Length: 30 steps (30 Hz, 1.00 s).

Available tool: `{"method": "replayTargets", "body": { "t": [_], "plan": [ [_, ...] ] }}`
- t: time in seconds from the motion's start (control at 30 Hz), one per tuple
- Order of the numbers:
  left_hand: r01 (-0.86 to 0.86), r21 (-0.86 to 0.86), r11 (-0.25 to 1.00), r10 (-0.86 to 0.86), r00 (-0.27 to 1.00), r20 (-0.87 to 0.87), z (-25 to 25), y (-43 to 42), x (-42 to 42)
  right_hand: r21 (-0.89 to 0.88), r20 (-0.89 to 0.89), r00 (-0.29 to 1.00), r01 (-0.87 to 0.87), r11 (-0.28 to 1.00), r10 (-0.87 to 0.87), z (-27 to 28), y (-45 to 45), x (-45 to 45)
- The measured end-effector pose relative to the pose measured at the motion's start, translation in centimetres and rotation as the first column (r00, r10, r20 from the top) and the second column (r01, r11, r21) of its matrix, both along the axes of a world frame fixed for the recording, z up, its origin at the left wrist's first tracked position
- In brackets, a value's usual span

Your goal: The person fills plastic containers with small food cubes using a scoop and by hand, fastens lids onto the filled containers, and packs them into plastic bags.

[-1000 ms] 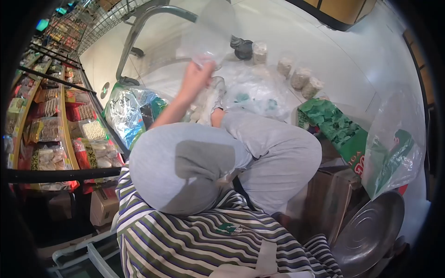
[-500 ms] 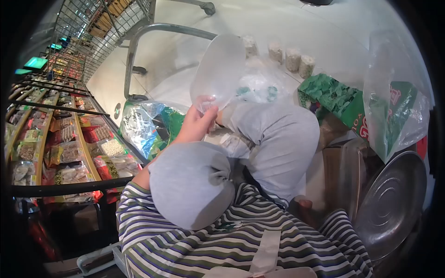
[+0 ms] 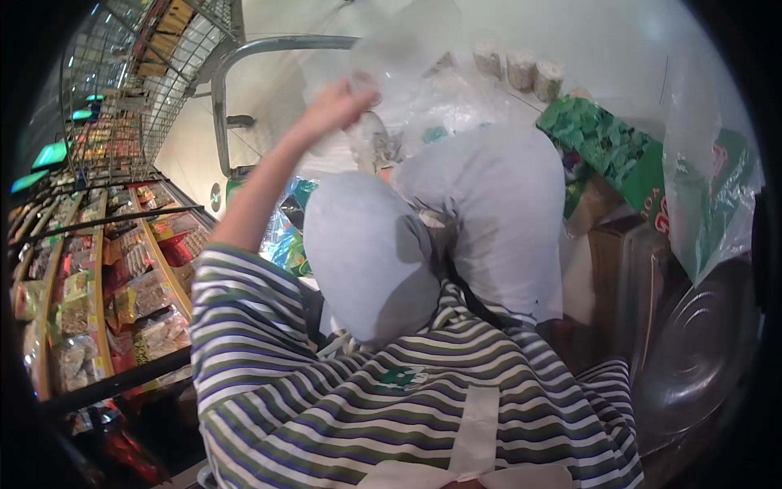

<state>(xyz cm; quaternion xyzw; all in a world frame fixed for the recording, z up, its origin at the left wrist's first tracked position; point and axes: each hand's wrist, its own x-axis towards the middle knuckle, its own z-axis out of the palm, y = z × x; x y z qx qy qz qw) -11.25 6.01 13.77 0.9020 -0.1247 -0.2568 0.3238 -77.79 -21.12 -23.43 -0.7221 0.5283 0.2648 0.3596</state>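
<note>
My left hand (image 3: 346,104) is raised beyond my left knee, its fingers closed and smeared by motion. A translucent plastic scoop (image 3: 399,50) appears to be in it, now only a faint blur over the floor. Just below the hand stands a clear packet with greyish contents (image 3: 375,143). A clear plastic bag (image 3: 456,106) spreads beyond my knees. My right hand is out of sight; only its striped sleeve (image 3: 607,387) shows at the lower right.
Several filled clear packets (image 3: 521,72) stand on the floor ahead. At right are a green carton (image 3: 603,147), a clear bag (image 3: 709,179) and a round dark tray (image 3: 692,350). Shelves of packaged food (image 3: 106,285) and a metal frame (image 3: 220,90) lie left.
My left hand has moved up and away from my knee, and the scoop has gone from sharp to blurred. The packet below it has come into view. My view has shifted slightly.
</note>
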Motion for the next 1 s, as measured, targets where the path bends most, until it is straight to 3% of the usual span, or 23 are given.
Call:
{"method": "replayTargets", "body": {
  "t": [0.2, 0.27, 0.33, 0.4, 0.43, 0.47, 0.53, 0.57, 0.6, 0.7, 0.77, 0.83, 0.93, 1.0],
  "plan": [
    [0.34, 0.179, 0.923, -0.317, 0.937, -0.146, 14.5, -10.6, 4.0, 0.016, -0.027, 1.0, 0.016, 1.0, -0.015, 1.4, -0.3, 0.9],
    [0.474, 0.107, 0.874, -0.427, 0.853, -0.299, 12.2, -11.8, 8.9, 0.032, -0.033, 0.999, -0.009, 0.999, 0.01, 1.6, -0.5, 1.4],
    [0.46, 0.059, 0.886, -0.412, 0.838, -0.359, 11.5, -13.3, 11.3, 0.049, -0.047, 0.998, -0.032, 0.998, 0.035, 2.0, -0.7, 1.2],
    [0.295, -0.096, 0.951, -0.268, 0.627, -0.731, 10.9, -15.9, 14.1, 0.063, -0.053, 0.997, -0.046, 0.997, 0.05, 2.2, -1.2, 1.3],
    [0.237, -0.054, 0.97, -0.224, 0.784, -0.579, 12.5, -17.4, 10.7, 0.068, -0.05, 0.997, -0.052, 0.996, 0.055, 2.3, -1.7, 1.4],
    [0.22, -0.051, 0.974, -0.209, 0.789, -0.578, 12.2, -17.6, 11.1, 0.076, -0.05, 0.996, -0.064, 0.995, 0.068, 2.2, -2.1, 1.4],
    [0.368, -0.049, 0.929, -0.303, 0.675, -0.673, 11.9, -18.6, 11.9, 0.081, -0.032, 0.997, -0.07, 0.994, 0.072, 1.6, -3.0, 1.9],
    [0.338, 0.012, 0.941, -0.3, 0.85, -0.432, 11.3, -18.9, 11.2, 0.082, -0.025, 0.998, -0.062, 0.995, 0.064, 1.3, -3.3, 2.1],
    [0.379, -0.02, 0.925, -0.351, 0.833, -0.427, 11.6, -19.8, 10.4, 0.085, -0.021, 0.999, -0.047, 0.995, 0.049, 0.9, -3.2, 2.3],
    [0.581, 0.05, 0.812, -0.449, 0.678, -0.582, 8.7, -21.4, 13.2, 0.078, -0.04, 0.999, 0.023, 0.997, -0.02, -0.1, -2.4, 2.5],
    [0.522, 0.095, 0.848, -0.321, 0.648, -0.691, 6.5, -21.5, 14.9, 0.064, -0.058, 0.998, 0.019, 0.998, -0.015, -0.3, -2.6, 2.2],
    [0.521, 0.095, 0.848, -0.306, 0.628, -0.715, 4.8, -21.0, 16.9, 0.041, -0.072, 0.997, -0.023, 0.999, 0.026, -1.0, -2.9, 1.8],
    [0.479, 0.092, 0.873, -0.286, 0.656, -0.699, 2.8, -20.9, 19.9, -0.021, -0.067, 0.978, -0.202, 0.979, 0.2, -3.4, -3.1, 0.2],
    [0.445, 0.091, 0.891, -0.272, 0.682, -0.679, 1.4, -19.6, 22.0, 0.084, -0.115, 0.98, -0.156, 0.984, 0.165, -3.2, -3.7, 1.5]
  ]
}}
